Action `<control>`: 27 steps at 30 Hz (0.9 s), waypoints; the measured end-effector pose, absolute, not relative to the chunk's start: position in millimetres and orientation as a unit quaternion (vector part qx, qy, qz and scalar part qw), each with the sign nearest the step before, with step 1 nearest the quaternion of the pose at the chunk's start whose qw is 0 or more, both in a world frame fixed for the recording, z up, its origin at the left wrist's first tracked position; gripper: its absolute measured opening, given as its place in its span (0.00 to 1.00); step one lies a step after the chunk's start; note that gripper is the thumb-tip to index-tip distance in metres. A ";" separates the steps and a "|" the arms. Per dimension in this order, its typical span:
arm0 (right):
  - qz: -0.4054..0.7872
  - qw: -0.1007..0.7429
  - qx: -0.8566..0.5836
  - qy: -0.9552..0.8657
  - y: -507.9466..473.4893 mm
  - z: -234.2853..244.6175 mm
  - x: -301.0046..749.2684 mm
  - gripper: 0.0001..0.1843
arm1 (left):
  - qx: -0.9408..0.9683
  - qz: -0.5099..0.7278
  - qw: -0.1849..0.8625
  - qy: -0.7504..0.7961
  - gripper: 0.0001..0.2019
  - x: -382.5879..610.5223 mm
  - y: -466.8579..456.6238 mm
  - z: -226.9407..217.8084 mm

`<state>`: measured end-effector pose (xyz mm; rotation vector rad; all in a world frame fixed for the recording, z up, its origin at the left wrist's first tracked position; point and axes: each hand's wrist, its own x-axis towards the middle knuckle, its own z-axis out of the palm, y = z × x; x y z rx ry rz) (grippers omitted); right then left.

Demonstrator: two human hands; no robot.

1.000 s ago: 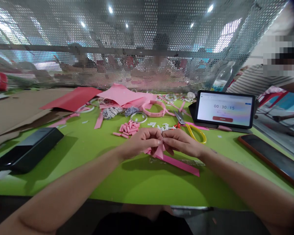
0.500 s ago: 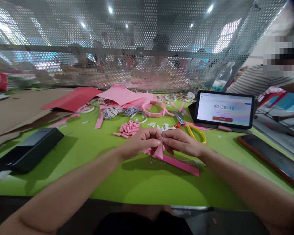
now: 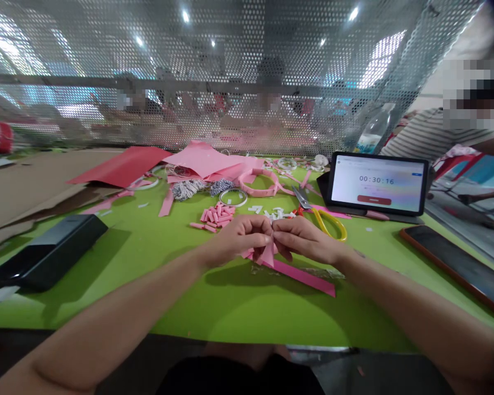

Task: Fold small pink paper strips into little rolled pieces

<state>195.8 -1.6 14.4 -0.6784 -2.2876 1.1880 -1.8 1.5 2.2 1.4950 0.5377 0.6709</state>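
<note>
A pink paper strip is pinched at its folded end between the left grip and right grip, fingertips closed together; its tail is laid on the green worktop just beneath the right grip.

Two arms in shot, and both are bare along all that shows. The left forearm is uncovered from the bottom-left corner of the view to the wrist, and the right forearm is just as bare from the bottom-right corner. The left hand is bare, the right hand likewise; the nails are too small to make out. Below the desk's near edge there's a black garment, plain and dark, with a bare patch just above it. Which part of the body that is, I can't tell.
</note>
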 end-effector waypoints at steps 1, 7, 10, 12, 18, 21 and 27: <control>0.432 0.234 -0.250 -0.834 -1.8 14.6 195.9 0.17 | 0.659 0.294 0.650 0.238 0.03 -2.0 1.7 2.1; 0.417 0.232 -0.253 -0.842 -3.1 15.5 194.8 0.17 | 0.666 0.292 0.643 0.239 0.03 -2.6 2.4 1.0; 0.404 0.234 -0.247 -0.849 -3.2 15.3 194.5 0.17 | 0.663 0.289 0.646 0.242 0.02 -2.4 2.2 0.7; 0.395 0.233 -0.243 -0.855 -3.0 15.1 195.0 0.17 | 0.663 0.290 0.647 0.241 0.02 -2.1 2.1 0.6; 0.377 0.234 -0.240 -0.864 -3.1 14.2 196.5 0.16 | 0.660 0.298 0.649 0.233 0.03 -1.5 2.3 0.6; 0.383 0.234 -0.239 -0.861 -3.3 13.8 195.8 0.15 | 0.660 0.297 0.651 0.228 0.03 -1.6 2.5 0.3; 0.397 0.262 -0.250 -0.843 -3.4 13.2 195.2 0.15 | 0.658 0.316 0.647 0.221 0.04 -0.7 2.8 -1.5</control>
